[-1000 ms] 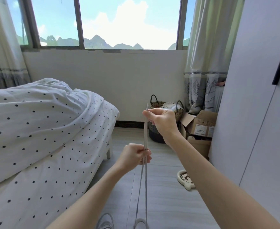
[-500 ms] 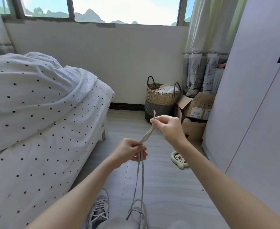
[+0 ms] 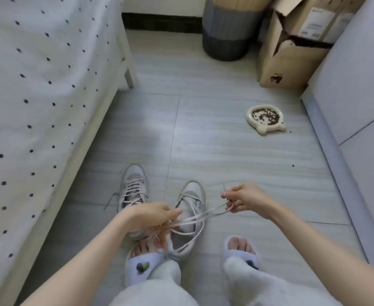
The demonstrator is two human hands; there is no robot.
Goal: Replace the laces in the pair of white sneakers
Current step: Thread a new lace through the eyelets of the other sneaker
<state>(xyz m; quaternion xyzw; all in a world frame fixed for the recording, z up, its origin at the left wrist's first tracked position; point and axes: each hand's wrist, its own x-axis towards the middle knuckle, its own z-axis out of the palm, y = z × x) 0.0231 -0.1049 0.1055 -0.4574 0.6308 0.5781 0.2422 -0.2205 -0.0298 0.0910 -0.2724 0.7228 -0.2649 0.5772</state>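
Two white sneakers stand on the floor in front of my feet. The left sneaker [image 3: 133,188] is laced, with a loose lace end lying to its left. The right sneaker [image 3: 191,203] has only its front eyelets threaded. A pale lace [image 3: 206,214] runs from that shoe through both hands. My left hand [image 3: 150,216] pinches the doubled strands just above the shoe's opening. My right hand [image 3: 242,199] pinches the lace ends to the right of the shoe, so the strands stretch between the two hands.
A bed with a dotted white sheet [image 3: 38,107] fills the left. A pet bowl with kibble [image 3: 265,118] lies on the floor at right, near a white wardrobe [image 3: 358,96]. A woven basket [image 3: 228,34] and cardboard boxes [image 3: 292,47] stand at the back. My slippered feet [image 3: 239,250] are below.
The view has tipped down from the window to the floor. Both hands came down with the lace, from held upright in the air to low over the right sneaker.
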